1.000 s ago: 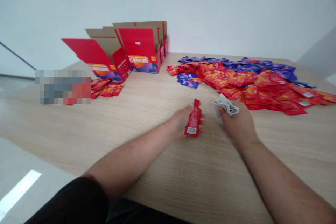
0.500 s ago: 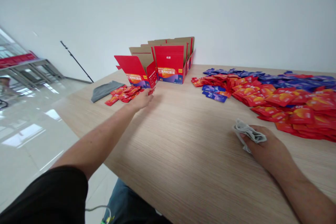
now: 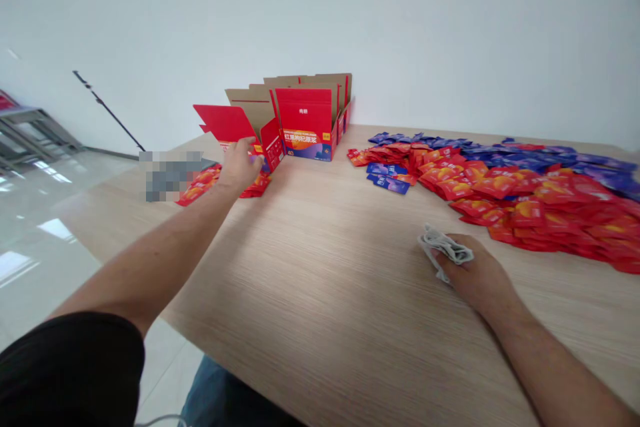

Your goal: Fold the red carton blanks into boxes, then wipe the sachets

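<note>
My left hand [image 3: 242, 165] is raised over a small heap of red sachets [image 3: 200, 185], close to the front of an open red carton [image 3: 223, 121]. Its fingers are apart, and I make out nothing held in them. On the right, my right hand [image 3: 475, 273] is closed round a folded, crumpled whitish-grey cloth [image 3: 447, 247], just at the tabletop. A second red carton [image 3: 306, 121] stands with its lid up, beside the first. Two blue sachets [image 3: 387, 181] lie at the left end of the large sachet pile.
More open cartons [image 3: 333, 80] stand behind, near the wall. A long pile of red sachets [image 3: 530, 210] and blue sachets [image 3: 550, 155] covers the table's right rear. A grey cloth [image 3: 173, 177], partly pixelated, lies at the left. The wooden table [image 3: 310, 267] ends at the left.
My left hand has lifted off the small heap's right side and moved left, its fingers now looser. My right hand still grips the cloth. The whole view has shifted slightly right.
</note>
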`<state>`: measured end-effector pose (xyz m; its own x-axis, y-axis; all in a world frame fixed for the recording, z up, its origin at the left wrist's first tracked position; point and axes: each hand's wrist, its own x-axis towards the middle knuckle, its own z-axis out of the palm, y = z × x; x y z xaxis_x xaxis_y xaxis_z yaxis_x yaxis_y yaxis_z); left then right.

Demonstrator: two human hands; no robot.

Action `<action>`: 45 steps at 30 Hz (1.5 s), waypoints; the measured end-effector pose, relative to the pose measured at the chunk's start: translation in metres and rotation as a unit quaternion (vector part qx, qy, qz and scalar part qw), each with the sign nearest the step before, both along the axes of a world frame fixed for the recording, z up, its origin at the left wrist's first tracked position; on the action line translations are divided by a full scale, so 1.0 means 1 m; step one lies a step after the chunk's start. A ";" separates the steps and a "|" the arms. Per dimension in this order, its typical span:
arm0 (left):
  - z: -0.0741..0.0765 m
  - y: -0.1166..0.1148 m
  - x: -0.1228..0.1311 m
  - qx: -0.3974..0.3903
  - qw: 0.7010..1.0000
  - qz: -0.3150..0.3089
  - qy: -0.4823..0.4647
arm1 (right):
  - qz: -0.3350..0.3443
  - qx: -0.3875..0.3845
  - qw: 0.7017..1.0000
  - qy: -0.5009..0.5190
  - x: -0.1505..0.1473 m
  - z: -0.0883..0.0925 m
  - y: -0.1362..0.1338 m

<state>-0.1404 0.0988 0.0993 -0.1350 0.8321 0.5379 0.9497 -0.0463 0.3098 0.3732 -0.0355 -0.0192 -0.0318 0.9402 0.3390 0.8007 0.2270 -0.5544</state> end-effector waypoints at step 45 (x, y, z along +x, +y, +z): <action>-0.098 0.133 0.276 -0.182 0.934 -0.229 0.206 | 0.020 -0.057 0.997 0.047 -0.023 0.019 -0.006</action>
<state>0.1355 0.2319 0.0010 0.4354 0.8899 0.1364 0.8984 -0.4392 -0.0023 0.3501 -0.0420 0.0001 -0.0425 0.9715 0.2331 0.7350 0.1884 -0.6513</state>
